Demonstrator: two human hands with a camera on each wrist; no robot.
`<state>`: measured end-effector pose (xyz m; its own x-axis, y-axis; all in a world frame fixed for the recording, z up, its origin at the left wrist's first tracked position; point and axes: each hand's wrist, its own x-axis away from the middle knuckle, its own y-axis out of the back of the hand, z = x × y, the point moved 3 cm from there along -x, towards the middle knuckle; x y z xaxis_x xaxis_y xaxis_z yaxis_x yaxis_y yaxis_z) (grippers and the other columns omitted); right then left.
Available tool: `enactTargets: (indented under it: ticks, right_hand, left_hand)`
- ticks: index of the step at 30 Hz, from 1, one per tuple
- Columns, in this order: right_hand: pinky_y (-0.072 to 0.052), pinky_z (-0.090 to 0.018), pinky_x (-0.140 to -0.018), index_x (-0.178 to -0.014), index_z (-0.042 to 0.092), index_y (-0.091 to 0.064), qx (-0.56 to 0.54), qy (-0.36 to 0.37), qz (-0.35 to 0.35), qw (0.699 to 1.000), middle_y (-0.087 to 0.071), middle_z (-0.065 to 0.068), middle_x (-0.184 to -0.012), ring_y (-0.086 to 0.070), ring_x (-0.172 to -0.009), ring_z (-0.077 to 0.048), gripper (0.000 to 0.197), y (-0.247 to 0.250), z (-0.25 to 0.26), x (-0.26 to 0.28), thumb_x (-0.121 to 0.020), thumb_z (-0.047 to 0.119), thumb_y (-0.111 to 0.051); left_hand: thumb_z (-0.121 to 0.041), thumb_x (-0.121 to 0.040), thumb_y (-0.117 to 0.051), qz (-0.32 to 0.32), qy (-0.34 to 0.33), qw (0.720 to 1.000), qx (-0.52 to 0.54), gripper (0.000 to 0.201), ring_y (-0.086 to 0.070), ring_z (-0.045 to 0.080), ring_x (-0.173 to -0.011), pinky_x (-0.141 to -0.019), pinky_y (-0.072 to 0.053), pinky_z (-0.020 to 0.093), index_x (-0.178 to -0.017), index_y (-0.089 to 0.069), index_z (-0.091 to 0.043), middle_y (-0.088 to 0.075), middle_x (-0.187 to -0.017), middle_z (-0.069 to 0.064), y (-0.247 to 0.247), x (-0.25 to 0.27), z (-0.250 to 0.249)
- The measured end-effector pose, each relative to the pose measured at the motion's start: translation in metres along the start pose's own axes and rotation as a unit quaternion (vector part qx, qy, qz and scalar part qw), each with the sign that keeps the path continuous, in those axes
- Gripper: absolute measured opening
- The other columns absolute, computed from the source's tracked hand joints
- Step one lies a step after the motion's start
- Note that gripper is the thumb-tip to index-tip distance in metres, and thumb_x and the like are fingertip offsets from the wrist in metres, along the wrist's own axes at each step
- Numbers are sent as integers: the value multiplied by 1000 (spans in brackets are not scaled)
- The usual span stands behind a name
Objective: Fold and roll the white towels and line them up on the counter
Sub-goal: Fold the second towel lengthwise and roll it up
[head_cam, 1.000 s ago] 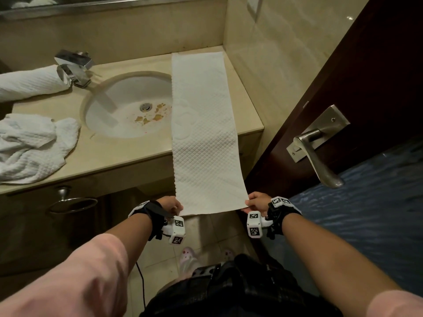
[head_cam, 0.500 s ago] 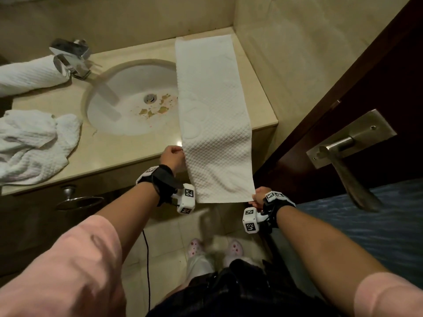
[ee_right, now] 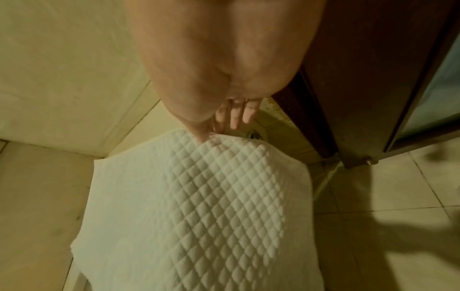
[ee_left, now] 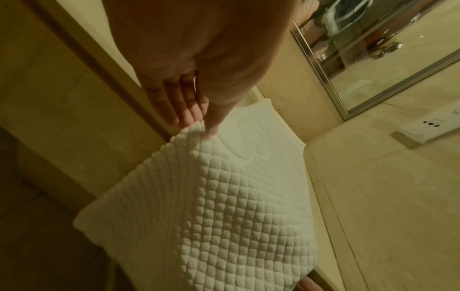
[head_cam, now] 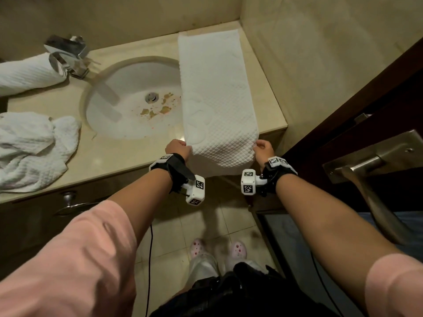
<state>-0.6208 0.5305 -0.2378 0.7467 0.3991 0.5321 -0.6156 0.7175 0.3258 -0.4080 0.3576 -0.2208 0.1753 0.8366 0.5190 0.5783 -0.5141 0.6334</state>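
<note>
The long white towel lies along the counter right of the sink, its near end overhanging; left hand and right hand each pinch a side edge there, fingers curled

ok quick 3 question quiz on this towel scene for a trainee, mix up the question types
1. True or false: both hands pinch the long towel.
2. Where is the rolled towel? A) beside the faucet B) in the sink C) on the floor
3. Fill in: the crumpled towel lies on the ___, left of the sink.

Key: 1 true, by the left hand and right hand; 2 A; 3 counter.
</note>
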Motion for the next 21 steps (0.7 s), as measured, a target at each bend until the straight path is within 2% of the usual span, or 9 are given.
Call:
enactTargets:
  ticks: [2,5,8,10,12,14,16,18,21]
  right_hand:
    - [-44,-31,-87,-119,0,-56,43,-2,-16,999,-60,-18,-121,-57,-113,-32,27,1,7,-5,-94,10,-54]
    - [-46,-35,-85,-114,-3,-59,72,-9,-32,997,-62,-22,-117,-58,-110,-36,26,2,8,-12,-93,13,-55]
    - [-43,-31,-84,-115,4,-60,70,-18,-24,997,-63,-14,-115,-58,-107,-29,25,3,6,-18,-93,16,-56]
    - [-45,-32,-85,-112,7,-63,80,-21,-14,997,-65,-11,-111,-59,-99,-26,24,3,6,-22,-93,20,-57]
    - [-48,-34,-89,-108,9,-64,74,-27,-10,997,-66,-9,-104,-59,-93,-23,23,4,6,-24,-92,24,-59]
    - [-49,-37,-90,-102,11,-64,70,-27,-5,997,-63,-6,-96,-58,-90,-22,19,5,5,-24,-91,25,-60]
    - [-49,-38,-86,-91,13,-61,76,-7,-9,997,-60,-3,-87,-56,-84,-21,12,6,4,-26,-90,24,-60]
    - [-48,-35,-79,-85,12,-58,75,19,-19,997,-56,-1,-78,-53,-78,-20,11,8,5,-24,-90,21,-61]
    - [-43,-31,-72,-79,12,-56,88,30,-21,995,-52,2,-69,-49,-73,-18,14,9,7,-22,-90,20,-60]
  left_hand:
    - [-13,-82,-64,-2,15,1000,-7,30,-52,24,-76,-77,-48,33,-57,-47,-18,-55,-79,9,0,-2,-2]
    - [-20,-86,-64,11,27,999,-23,14,-56,26,-84,-85,-49,33,-76,-59,-10,-60,-86,10,0,-5,-5]
    - [-29,-84,-64,28,35,998,-47,21,-66,31,-94,-77,-50,32,-82,-62,-8,-71,-99,15,1,-8,-6]
    - [-32,-84,-62,40,38,996,-71,31,-65,33,-99,-75,-50,33,-91,-66,-2,-69,-106,18,2,-9,-7]
    - [-31,-86,-62,60,37,993,-98,30,-63,33,-94,-72,-46,33,-91,-61,-1,-68,-106,18,4,-8,-11]
    - [-31,-88,-61,76,28,989,-124,28,-60,32,-91,-74,-45,33,-91,-57,-3,-65,-105,16,6,-6,-16]
    - [-35,-89,-59,87,18,983,-161,34,-60,34,-98,-77,-46,35,-99,-60,-2,-64,-110,17,6,-5,-19]
    - [-38,-90,-56,88,10,976,-199,40,-60,35,-98,-75,-45,34,-104,-61,-1,-63,-114,18,5,-5,-21]
    - [-26,-93,-53,71,0,980,-186,31,-60,37,-98,-74,-45,34,-106,-59,1,-62,-115,20,3,-3,-27]
